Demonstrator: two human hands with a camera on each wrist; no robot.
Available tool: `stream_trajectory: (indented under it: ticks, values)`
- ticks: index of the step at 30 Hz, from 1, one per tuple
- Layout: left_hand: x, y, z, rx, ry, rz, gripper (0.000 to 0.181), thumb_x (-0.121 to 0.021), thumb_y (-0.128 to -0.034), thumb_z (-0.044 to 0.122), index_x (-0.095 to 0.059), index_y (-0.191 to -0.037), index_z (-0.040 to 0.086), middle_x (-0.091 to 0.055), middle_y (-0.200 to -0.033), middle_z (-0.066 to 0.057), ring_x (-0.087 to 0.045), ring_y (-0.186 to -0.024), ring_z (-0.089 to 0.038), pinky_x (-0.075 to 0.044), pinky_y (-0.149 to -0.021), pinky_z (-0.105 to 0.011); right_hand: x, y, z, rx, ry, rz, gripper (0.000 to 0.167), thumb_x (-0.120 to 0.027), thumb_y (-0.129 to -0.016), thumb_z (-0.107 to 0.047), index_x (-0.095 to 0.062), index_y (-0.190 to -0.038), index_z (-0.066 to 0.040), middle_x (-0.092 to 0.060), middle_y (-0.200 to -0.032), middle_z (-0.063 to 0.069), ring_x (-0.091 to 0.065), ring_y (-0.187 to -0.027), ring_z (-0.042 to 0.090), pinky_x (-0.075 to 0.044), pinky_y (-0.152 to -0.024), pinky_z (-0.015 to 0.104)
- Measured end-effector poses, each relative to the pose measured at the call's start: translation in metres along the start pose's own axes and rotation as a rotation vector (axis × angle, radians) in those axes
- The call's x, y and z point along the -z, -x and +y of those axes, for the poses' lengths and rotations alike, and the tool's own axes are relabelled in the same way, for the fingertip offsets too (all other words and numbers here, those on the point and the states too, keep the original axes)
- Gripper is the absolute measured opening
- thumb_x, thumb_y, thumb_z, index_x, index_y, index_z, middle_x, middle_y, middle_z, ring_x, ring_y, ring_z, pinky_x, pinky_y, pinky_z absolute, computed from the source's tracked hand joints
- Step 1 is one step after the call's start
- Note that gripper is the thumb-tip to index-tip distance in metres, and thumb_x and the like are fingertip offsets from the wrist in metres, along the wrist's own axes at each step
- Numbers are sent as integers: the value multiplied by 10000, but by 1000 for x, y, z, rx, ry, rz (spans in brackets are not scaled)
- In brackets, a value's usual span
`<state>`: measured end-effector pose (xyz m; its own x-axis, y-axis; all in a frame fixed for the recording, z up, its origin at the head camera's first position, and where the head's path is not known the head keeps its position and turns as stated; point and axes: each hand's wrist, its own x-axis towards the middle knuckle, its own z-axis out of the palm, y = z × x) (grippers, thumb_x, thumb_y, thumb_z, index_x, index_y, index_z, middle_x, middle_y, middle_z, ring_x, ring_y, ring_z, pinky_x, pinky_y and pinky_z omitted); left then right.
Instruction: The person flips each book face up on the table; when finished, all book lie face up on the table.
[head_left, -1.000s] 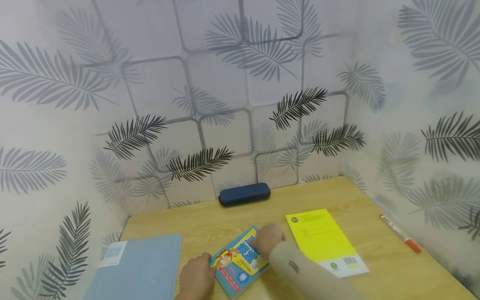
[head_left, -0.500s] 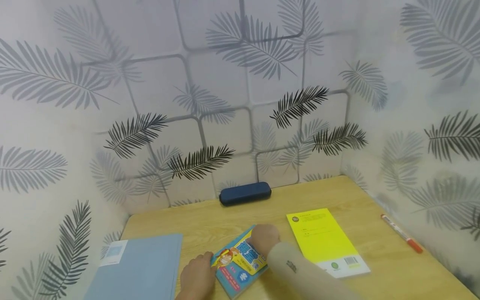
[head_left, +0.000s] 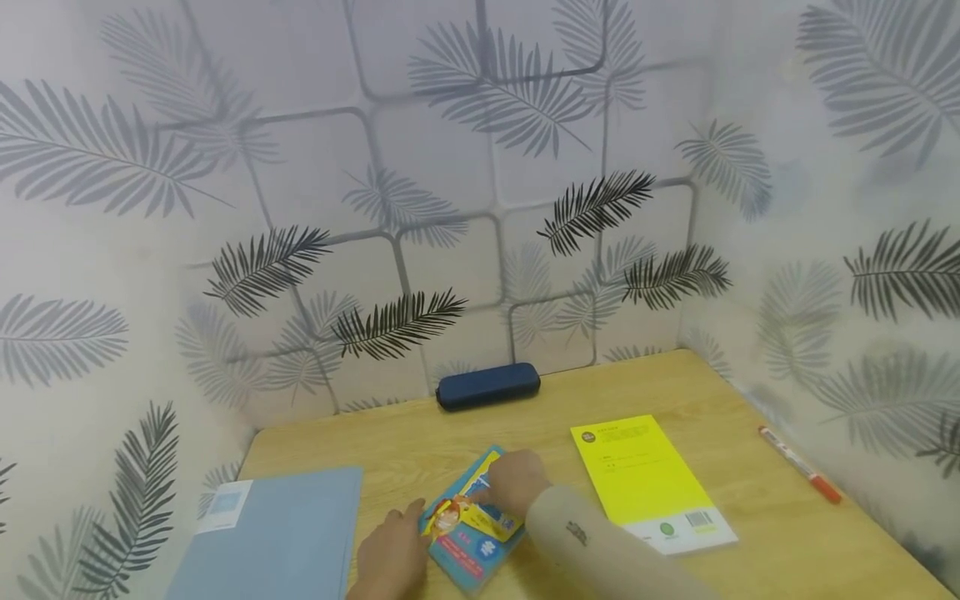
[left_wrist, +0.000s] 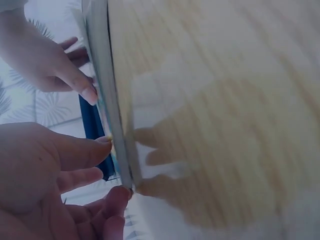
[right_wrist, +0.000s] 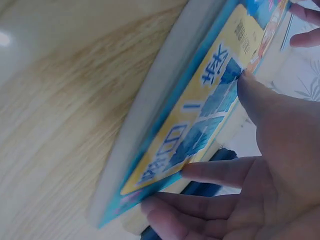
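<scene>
A blue and yellow book [head_left: 480, 546] with a cartoon figure on its cover lies slanted on the wooden table. My left hand [head_left: 393, 550] holds it by its left edge; in the left wrist view the thumb is on the cover and a curled finger meets the edge near a corner. Over the upper right part of the cover is my right hand [head_left: 517, 482]. Its thumb and outstretched fingers touch the cover [right_wrist: 192, 117] in the right wrist view, and it hides part of the printed title in the head view.
A grey-blue folder [head_left: 277, 542] with a white label lies at the left. To the right are a yellow book [head_left: 637, 475] and a red-capped marker [head_left: 798, 463]. A dark blue case [head_left: 487, 387] sits by the patterned wall at the back of the table [head_left: 720, 408].
My right hand has slid left and a little nearer over the cover. The book's far end has shifted slightly left. My left hand stays at the edge.
</scene>
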<state>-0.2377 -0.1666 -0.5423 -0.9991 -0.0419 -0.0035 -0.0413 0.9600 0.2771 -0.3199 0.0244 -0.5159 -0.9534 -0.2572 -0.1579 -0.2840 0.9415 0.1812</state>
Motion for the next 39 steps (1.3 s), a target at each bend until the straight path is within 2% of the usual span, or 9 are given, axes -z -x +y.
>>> stream_trajectory:
  ticks: [3,5,8,11,13,17,24,31,39]
  values:
    - [1,4,-1,7,4,-46,577,-770,-916,284,-575,-1444,160,-617,-1065,-143,-612,-735,-271,-538,-615,-472,0,0,0,48,5,31,752,-458,-858,-847,-659,-637,-157,-525,-571,-47,-442,-508,107,-434,-563,256]
    - [1,6,0,17,8,-77,601,-766,-918,295,-556,-1465,160,-605,-1054,-151,-599,-717,-276,-532,-608,-476,-1,-1,0,82,-35,45,724,-484,-859,-832,-653,-645,-162,-555,-602,-44,-510,-565,122,-534,-700,293]
    - [0,10,0,24,10,-109,650,-770,-910,324,-532,-1490,150,-611,-1041,-160,-602,-720,-292,-536,-618,-498,-5,-4,1,138,-127,71,680,-535,-857,-803,-671,-673,-163,-659,-725,-8,-659,-771,200,-577,-856,394]
    - [-2,12,2,21,15,-131,708,-770,-902,392,-505,-1520,170,-625,-1022,-149,-612,-738,-300,-536,-632,-517,-9,-8,2,185,-246,79,665,-593,-856,-770,-742,-878,-122,-714,-957,44,-649,-1074,297,-540,-959,476]
    - [-4,13,4,13,18,-142,717,-755,-908,430,-492,-1536,206,-623,-969,-128,-601,-719,-290,-529,-617,-518,-13,-12,3,205,-309,68,743,-603,-856,-767,-741,-1114,-84,-693,-1179,100,-574,-1244,335,-490,-1032,506]
    - [-7,19,11,-24,20,-150,681,-730,-917,469,-505,-1530,278,-614,-864,-91,-574,-661,-259,-515,-568,-497,-18,-16,2,239,-381,39,951,-583,-846,-797,-566,-1447,-60,-454,-1540,197,-389,-1442,380,-367,-1145,531]
    - [-8,29,21,-116,0,-172,530,-645,-967,530,-628,-1430,274,-650,-792,-52,-626,-673,-236,-528,-550,-482,-20,-18,1,308,-428,36,1049,-648,-796,-803,-461,-1532,-80,-325,-1625,189,-333,-1479,369,-318,-1179,512]
    - [-4,30,22,-106,10,-210,519,-618,-979,542,-655,-1402,244,-748,-1037,-103,-711,-886,-348,-553,-678,-568,-22,-20,0,331,-447,17,1062,-658,-787,-802,-434,-1553,-102,-283,-1649,177,-289,-1502,360,-283,-1195,510]
    - [-5,30,17,-102,-5,-230,527,-599,-978,574,-648,-1409,275,-749,-1037,-94,-708,-849,-333,-548,-647,-540,-24,-20,-4,334,-438,19,1079,-637,-772,-831,-441,-1553,-113,-290,-1649,166,-289,-1505,341,-285,-1197,496]
